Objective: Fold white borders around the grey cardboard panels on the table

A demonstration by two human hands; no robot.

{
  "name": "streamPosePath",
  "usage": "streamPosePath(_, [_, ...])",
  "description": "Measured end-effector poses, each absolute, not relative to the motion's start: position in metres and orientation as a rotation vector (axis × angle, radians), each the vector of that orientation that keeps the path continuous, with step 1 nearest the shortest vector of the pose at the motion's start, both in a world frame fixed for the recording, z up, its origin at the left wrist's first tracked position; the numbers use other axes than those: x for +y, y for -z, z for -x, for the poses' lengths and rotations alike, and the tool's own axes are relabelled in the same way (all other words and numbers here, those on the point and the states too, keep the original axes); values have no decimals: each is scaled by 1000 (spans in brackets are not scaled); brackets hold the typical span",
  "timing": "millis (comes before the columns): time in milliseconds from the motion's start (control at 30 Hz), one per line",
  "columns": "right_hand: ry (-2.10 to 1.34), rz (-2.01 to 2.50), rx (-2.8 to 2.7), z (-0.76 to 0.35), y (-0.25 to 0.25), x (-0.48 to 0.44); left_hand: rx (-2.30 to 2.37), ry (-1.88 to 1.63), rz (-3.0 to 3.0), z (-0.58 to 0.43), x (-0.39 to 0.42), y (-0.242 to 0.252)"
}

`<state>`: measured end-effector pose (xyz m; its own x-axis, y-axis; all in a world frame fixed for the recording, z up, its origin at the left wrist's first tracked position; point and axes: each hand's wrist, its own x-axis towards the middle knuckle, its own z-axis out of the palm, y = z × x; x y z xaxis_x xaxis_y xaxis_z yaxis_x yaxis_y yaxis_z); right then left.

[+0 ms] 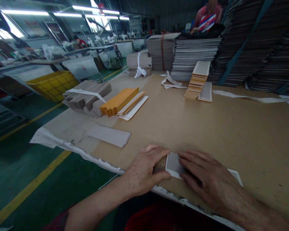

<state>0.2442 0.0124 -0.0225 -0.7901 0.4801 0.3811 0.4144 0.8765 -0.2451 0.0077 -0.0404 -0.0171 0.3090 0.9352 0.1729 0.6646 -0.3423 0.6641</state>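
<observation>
A grey cardboard strip with a white border [173, 164] lies flat near the table's front edge, partly hidden under my right hand. My right hand [204, 179] rests across it with the fingers stretched out flat. At the strip's left end is my left hand [149, 166], thumb and fingers apart, their tips touching or very near its edge. Ahead and to the left lie plain grey cardboard strips [109, 134]. Beyond them sit a stack of folded orange strips [120, 101] and a few white-and-orange pieces [135, 107].
Banded grey cardboard [84, 96] lies at the table's left. A leaning pile of orange-edged bordered pieces [198, 78] stands farther back, before tall board stacks [196, 56]. White straps [245, 97] trail across the table [168, 123]. A person [208, 19] is behind the stacks; a yellow bin [53, 85] stands left.
</observation>
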Motion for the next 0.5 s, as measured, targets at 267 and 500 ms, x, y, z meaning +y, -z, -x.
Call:
streamPosePath(267, [59, 766, -2873, -217, 1, 3, 1462, -737, -2097, -9, -41, 17])
streamPosePath(500, [2, 970, -2951, -206, -11, -1, 1462, -725, -2080, -9, -41, 15])
